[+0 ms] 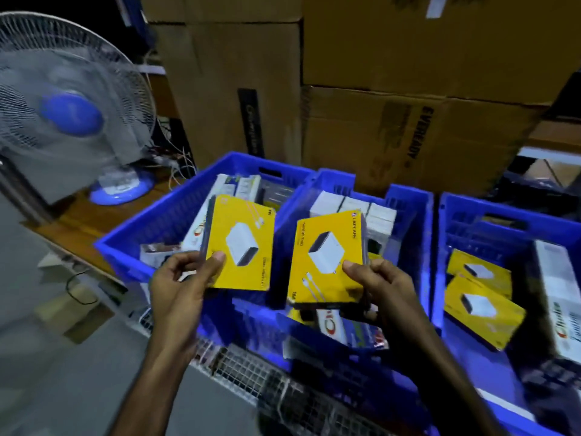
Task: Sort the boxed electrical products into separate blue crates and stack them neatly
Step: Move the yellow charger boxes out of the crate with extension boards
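Three blue crates sit side by side: the left crate (132,243) and middle crate (408,199) hold mixed boxes, and the right crate (452,221) already has two yellow charger boxes (481,305) near its left wall. The left hand (179,278) pinches one yellow box (240,243) by its lower corner; the right hand (383,281) clamps another (327,259), both raised over the mixed crates. Judging by this, both belong rightward: lay them flat, edges squared on that pile.

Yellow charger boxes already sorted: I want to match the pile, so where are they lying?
In the head view, two yellow charger boxes lie in the right-hand blue crate, beside a white carton at its right edge.
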`<state>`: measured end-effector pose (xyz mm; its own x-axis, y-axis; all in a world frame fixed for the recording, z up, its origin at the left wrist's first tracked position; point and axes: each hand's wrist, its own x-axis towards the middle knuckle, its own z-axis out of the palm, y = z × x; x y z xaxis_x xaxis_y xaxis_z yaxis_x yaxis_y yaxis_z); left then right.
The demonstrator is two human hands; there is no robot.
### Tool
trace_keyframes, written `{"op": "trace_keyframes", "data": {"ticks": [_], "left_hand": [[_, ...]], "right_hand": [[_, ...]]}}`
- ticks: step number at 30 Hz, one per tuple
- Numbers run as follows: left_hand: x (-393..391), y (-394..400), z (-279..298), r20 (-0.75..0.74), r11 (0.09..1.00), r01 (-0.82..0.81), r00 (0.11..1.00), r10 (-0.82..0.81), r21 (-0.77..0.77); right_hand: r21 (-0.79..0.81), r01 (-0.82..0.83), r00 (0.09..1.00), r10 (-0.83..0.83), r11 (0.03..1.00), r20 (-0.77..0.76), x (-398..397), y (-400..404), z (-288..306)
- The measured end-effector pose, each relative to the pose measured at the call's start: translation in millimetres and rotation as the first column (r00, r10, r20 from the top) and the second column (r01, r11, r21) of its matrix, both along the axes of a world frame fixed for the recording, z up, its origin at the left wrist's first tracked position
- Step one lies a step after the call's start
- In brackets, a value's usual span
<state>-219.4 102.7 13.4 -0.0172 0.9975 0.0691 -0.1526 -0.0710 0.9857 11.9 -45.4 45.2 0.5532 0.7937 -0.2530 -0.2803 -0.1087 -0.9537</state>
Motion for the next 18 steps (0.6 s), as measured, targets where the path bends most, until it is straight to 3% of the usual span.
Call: {"op": "trace_keyframes", "data": {"ticks": [5,10,14,18], "left_hand": [[-67.4,84.6,22.9,-0.077,0.981,-0.11,0.989,0.123,0.16],[-102.0,177.9,29.6,-0.227,0.964,-0.062,0.966,0.123,0.259],[-93.5,245.2,4.1,-0.436,0.974,0.041,0.898,0.061,0.222],[-72.8,280.8,-27.2,-0.594,0.983,0.069,0.803,0.046,0.169]], "right_hand": [[-0.027,0.053,0.989,-0.048,0.998,0.139,-29.7,86.4,12.7],[-0.077,0.157,0.918,-0.117,0.985,0.378,-33.8,173.9,20.7],[-0.191,0.288,0.791,-0.121,0.938,0.6,-34.1,230.9,17.4],[-0.276,0.343,0.706,-0.052,0.898,0.707,-45.5,256.1,19.0]]}}
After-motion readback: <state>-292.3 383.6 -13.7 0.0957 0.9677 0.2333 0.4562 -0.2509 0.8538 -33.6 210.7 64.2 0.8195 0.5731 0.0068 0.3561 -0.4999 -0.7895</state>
